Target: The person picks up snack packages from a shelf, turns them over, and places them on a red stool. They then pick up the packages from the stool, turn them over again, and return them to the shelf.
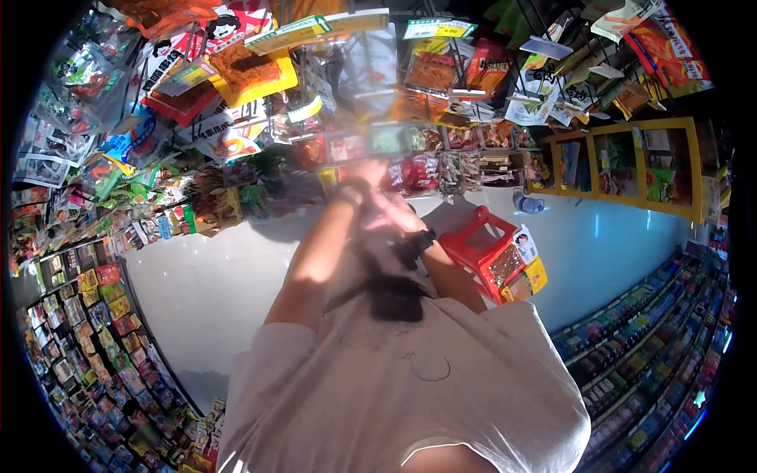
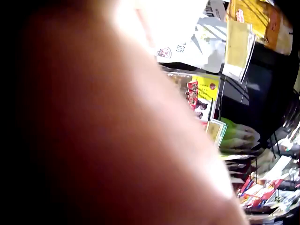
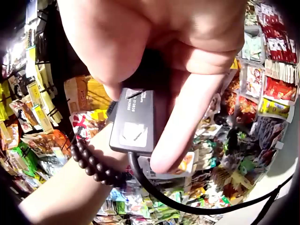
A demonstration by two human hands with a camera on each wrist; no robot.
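My right hand [image 3: 192, 33] reaches over to the left wrist and holds a small black box [image 3: 133, 122] with a white label between thumb and fingers [image 3: 187, 117]. From the box runs a black cable [image 3: 173, 201]. Beside it, a dark bead bracelet [image 3: 96, 161] circles the left wrist. In the head view the left hand [image 1: 367, 169] is blurred in front of the snack shelf, and its finger pose cannot be made out. Blurred skin fills much of the left wrist view, in front of hanging snack packets [image 2: 204, 96].
A red basket [image 1: 481, 236] with packets stands on the floor to the right. Hanging bags [image 1: 244, 67] and price tags [image 1: 288, 35] jut out ahead. A yellow-framed rack [image 1: 694, 158] stands right, near a clear plastic bottle [image 1: 528, 203]. Stocked shelves [image 1: 102, 331] line the left.
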